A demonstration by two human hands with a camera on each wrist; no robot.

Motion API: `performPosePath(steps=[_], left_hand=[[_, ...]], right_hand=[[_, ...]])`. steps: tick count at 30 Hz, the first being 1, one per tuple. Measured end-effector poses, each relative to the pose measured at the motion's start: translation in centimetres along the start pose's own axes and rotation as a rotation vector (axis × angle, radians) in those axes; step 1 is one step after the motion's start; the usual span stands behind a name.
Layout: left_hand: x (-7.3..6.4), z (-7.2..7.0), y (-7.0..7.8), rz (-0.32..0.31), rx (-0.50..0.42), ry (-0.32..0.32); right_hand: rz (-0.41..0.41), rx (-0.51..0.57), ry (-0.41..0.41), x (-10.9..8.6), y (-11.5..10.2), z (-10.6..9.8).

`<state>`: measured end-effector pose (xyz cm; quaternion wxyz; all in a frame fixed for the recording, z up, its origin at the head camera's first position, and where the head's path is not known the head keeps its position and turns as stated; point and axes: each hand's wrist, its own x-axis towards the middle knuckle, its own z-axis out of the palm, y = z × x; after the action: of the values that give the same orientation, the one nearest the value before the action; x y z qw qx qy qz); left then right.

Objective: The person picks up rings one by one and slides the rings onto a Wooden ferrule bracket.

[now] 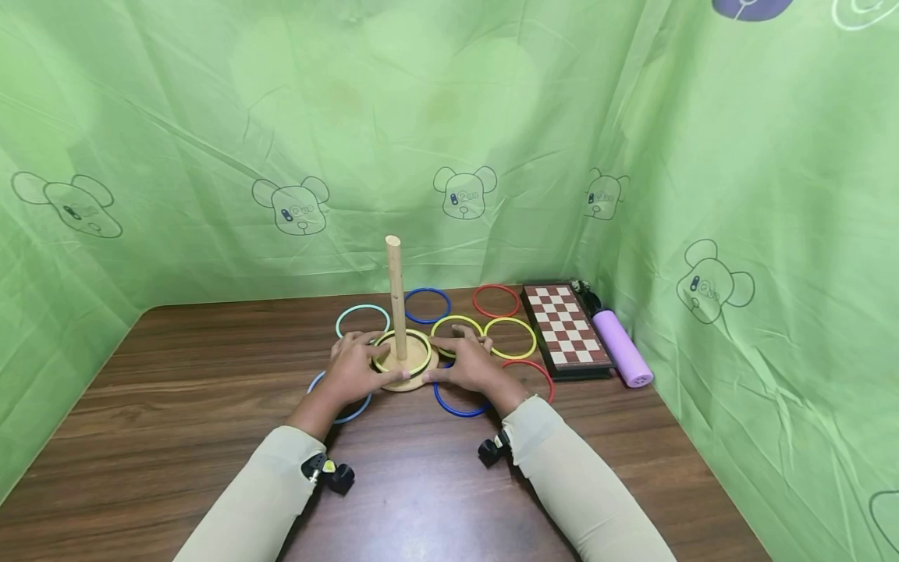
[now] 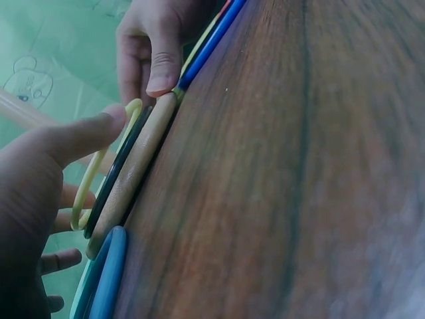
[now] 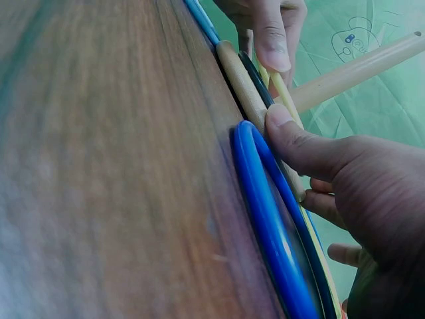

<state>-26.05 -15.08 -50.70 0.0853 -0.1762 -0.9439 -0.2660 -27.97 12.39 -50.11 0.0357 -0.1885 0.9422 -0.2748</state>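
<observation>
An upright wooden peg (image 1: pixel 396 297) rises from a round wooden base (image 2: pixel 136 174) between the two hands. Around the peg a black ring (image 2: pixel 114 174) lies on the base, with a yellow ring (image 2: pixel 81 191) just above it, slightly tilted. My left hand (image 1: pixel 351 368) pinches the yellow ring, its thumb on the near side and fingers at the far side. The base's right edge is gripped by my right hand (image 1: pixel 469 364), thumb in front and fingers behind. Right beside that hand, a blue ring (image 3: pixel 260 206) lies on the table, partly under the wrist.
A teal ring (image 1: pixel 361 306) and a light blue ring (image 1: pixel 370 400) lie left of the base. Behind and right are a blue ring (image 1: pixel 427 289), a red ring (image 1: pixel 496 286) and a yellow ring (image 1: pixel 535 341). A checkered board (image 1: pixel 565 324) and a purple cylinder (image 1: pixel 623 349) lie further right.
</observation>
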Motion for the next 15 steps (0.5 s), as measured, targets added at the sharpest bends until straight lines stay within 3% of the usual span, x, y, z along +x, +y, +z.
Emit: performPosePath(steps=[15], left_hand=[[-0.07,-0.08,-0.12,0.023,0.044,-0.015]], right_hand=[[0.014,-0.008,-0.004,-0.05,-0.09,0.00]])
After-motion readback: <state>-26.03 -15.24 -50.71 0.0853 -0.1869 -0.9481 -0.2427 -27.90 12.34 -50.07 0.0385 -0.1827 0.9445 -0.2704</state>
